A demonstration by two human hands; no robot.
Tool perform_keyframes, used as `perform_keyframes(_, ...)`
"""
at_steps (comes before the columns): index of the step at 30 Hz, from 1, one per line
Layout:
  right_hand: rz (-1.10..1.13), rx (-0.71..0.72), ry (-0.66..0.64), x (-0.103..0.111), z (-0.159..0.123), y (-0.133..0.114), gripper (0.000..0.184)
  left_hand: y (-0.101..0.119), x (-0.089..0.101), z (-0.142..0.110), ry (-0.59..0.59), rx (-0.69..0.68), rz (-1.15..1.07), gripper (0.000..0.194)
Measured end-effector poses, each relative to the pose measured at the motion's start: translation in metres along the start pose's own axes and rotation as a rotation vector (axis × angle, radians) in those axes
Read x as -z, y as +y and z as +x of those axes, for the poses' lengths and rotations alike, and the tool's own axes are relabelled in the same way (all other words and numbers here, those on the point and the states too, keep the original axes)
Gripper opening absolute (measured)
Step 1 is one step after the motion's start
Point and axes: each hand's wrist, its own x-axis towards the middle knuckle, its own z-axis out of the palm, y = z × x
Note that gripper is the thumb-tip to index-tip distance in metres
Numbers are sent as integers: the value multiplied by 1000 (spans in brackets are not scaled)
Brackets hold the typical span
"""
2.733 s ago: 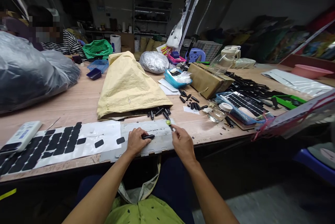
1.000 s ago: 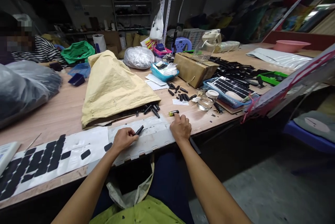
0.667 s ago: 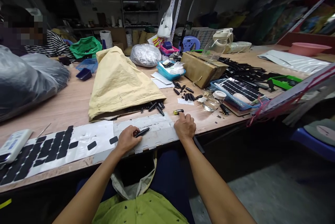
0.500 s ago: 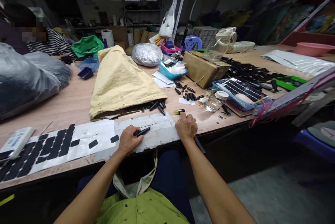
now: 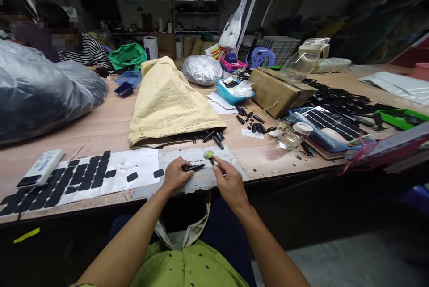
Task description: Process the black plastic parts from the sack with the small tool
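Note:
My left hand (image 5: 177, 173) is closed on a black tapered tube (image 5: 195, 167), holding it low over a scuffed grey board (image 5: 201, 182) at the table edge. To its right, my right hand (image 5: 230, 181) grips what looks like a small hammer (image 5: 209, 155). The hammer's yellow-green end is raised just above and right of the tube's tip, apart from it. Several more black tubes (image 5: 217, 141) lie at the mouth of a tan sack (image 5: 174, 112) beyond the hands. A white sheet with black rounded patches (image 5: 132, 177) lies left of my left hand.
A white device (image 5: 42, 168) rests on the patch sheet. Further right are loose black tubes (image 5: 258, 127), a clear jar (image 5: 288, 139), a blue tray (image 5: 321, 141) and a cardboard box (image 5: 278, 94). A large plastic bag (image 5: 43, 94) fills the left; a person in striped sleeves (image 5: 94, 52) sits beyond.
My right hand has turned and come left, swinging the hammer's head round beside the tube. My left hand keeps hold of the tube. The view has shifted left.

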Motion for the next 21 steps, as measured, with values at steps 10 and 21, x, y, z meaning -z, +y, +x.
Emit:
perform_keyframes(10,-101,78,-122,-31,-24,-25,38,0,1,1,-25,1,-16,14)
perform_keyframes(21,-159,-11,-110,-26,-20,-19,38,3,1,1,-11,39,-25,17)
